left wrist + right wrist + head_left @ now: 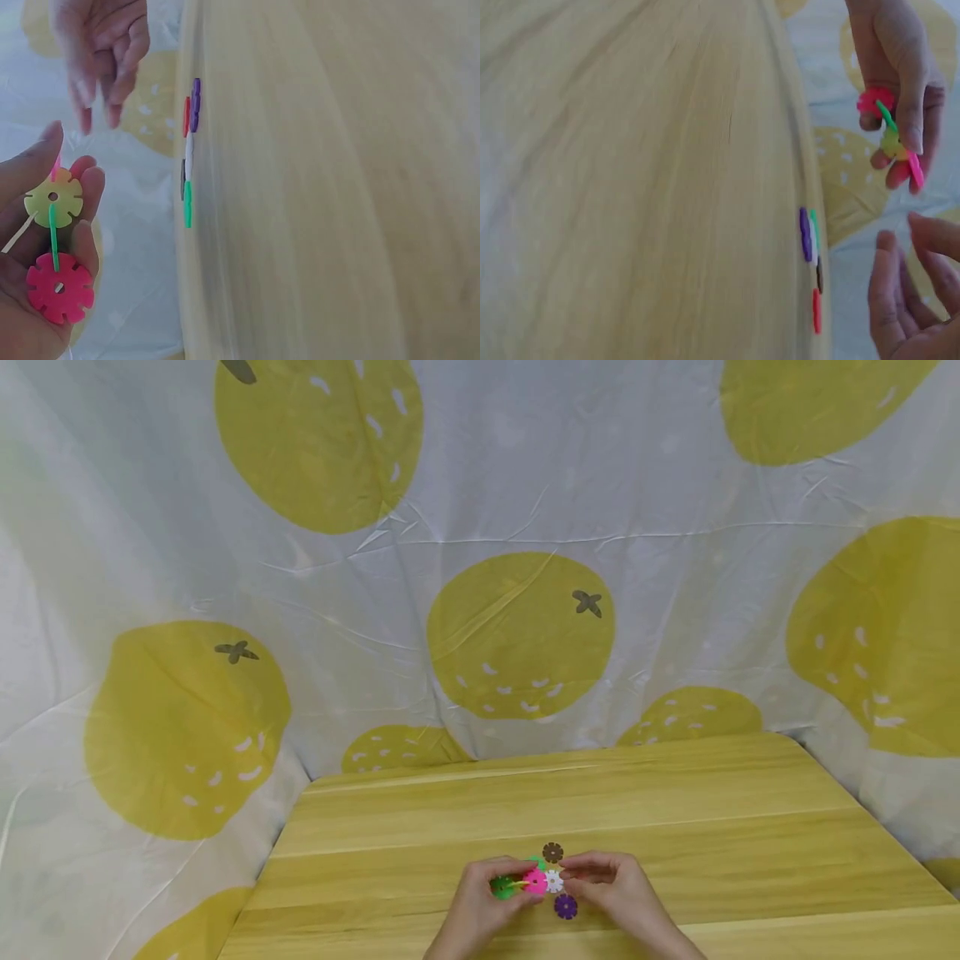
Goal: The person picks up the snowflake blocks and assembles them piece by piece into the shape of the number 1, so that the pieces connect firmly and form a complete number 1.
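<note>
My left hand (480,897) holds a small chain of interlocked, notched plastic discs. In the left wrist view it shows a pink disc (60,289), a green disc (53,238) edge-on, a yellow disc (52,196) and another pink piece by the thumb. My right hand (618,889) hovers facing it, fingers loosely bent with nothing between them, as the right wrist view shows. Loose on the table lie a brown disc (552,852), a white disc (553,882), a purple disc (566,907), a green disc (188,204) and a red disc (817,310).
The wooden table (750,827) spreads out around and beyond both hands. Behind it hangs a pale curtain (660,610) printed with large yellow fruit, which also drapes down at the sides.
</note>
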`<state>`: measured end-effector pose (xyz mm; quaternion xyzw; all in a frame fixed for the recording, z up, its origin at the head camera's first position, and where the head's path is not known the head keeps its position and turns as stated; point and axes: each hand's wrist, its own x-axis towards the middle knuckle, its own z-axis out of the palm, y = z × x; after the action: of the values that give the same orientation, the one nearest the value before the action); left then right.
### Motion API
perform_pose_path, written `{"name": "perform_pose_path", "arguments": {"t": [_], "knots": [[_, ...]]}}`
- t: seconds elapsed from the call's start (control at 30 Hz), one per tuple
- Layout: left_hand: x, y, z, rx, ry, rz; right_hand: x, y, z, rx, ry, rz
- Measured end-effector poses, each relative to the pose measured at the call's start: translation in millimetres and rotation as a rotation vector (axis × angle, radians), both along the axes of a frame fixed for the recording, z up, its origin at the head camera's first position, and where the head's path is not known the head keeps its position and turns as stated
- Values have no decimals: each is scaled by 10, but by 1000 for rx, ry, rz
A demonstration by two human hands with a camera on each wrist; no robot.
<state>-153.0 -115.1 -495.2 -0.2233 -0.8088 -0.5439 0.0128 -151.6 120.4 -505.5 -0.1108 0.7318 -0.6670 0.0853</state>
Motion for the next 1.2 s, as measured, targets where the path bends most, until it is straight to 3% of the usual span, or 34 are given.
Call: {"name": "perform_pose_path", "arguments": {"t": [0.23,0.43,0.7,0.93,1.2], "knots": [[-9,-55,-52,-9,-37,25,-16,52,-145,193,43,79],[-5,-103,-95,-29,-22,22,-25,8,-224,279,93,117],[-29,-144,-129,-50,-39,27,-78,-64,-306,336,167,109],[-22,-147,-115,-61,-63,33,-73,-84,-285,391,232,98],[-7,-143,-114,-62,-63,15,-35,-18,-270,377,219,146]]}}
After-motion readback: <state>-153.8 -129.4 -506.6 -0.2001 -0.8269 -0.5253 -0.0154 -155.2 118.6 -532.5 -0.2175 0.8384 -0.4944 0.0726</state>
